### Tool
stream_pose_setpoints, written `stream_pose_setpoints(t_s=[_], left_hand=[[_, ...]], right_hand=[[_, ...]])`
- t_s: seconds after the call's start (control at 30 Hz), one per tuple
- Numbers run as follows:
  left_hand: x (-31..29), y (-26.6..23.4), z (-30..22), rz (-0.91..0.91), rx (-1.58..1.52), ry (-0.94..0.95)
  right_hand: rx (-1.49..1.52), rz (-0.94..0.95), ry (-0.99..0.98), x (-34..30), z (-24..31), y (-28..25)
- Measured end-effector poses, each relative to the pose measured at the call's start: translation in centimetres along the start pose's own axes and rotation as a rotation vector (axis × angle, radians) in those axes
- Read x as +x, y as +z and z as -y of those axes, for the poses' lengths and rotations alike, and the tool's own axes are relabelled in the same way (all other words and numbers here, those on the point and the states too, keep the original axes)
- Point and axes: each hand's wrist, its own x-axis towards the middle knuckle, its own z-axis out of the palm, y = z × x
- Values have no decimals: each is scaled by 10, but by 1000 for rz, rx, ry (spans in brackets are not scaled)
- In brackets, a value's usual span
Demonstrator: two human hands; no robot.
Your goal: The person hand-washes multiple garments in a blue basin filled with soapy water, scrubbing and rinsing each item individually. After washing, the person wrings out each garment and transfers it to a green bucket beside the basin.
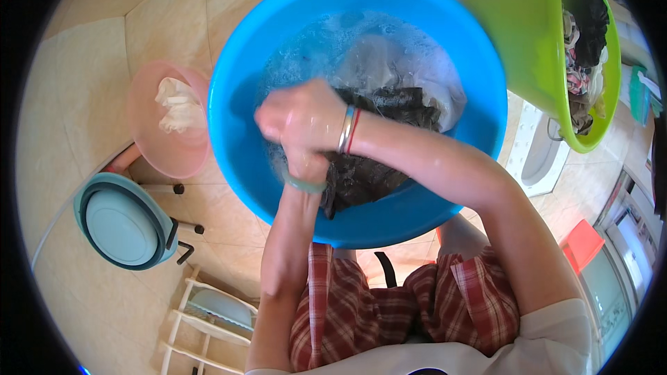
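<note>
In front of me is a large blue basin (233,167) of sudsy water (306,48). My right hand (306,117), with a silver bangle (345,129) and a red string (355,130) at the wrist, is pressed against my left hand (306,161) over the basin's left side. Motion smears the right fingers, and the left fingers are hidden beneath them. Around the left wrist sits a pale green bangle (304,184). Dark wet cloth (372,177) lies beside and below my hands. Whitish cloth (379,59) floats behind it. Whether anything is between my hands cannot be seen.
A tilted green bucket (521,42) holding clothes (583,62) stands at the far right. On the left are a pink basin (156,146) containing white cloth (179,105), a folded teal basin (121,226) and a cream rack (201,323). A white squat toilet (531,160) lies right.
</note>
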Motion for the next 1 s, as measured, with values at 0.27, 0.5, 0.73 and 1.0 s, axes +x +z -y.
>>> stream_pose_setpoints(t_s=[0.27, 0.5, 0.73, 1.0], left_hand=[[25, -1, -29, 167, -12, -206], [58, -38, -12, 4, 239, -47], [52, -20, -29, 211, 129, -192], [47, -31, -40, 703, -180, -180]], right_hand=[[17, 225, 782, -38, -131, -27], [-96, 429, 558, -62, -129, -22], [25, 332, 88, -45, -3, -19], [220, 79, -183, -18, 60, -1]])
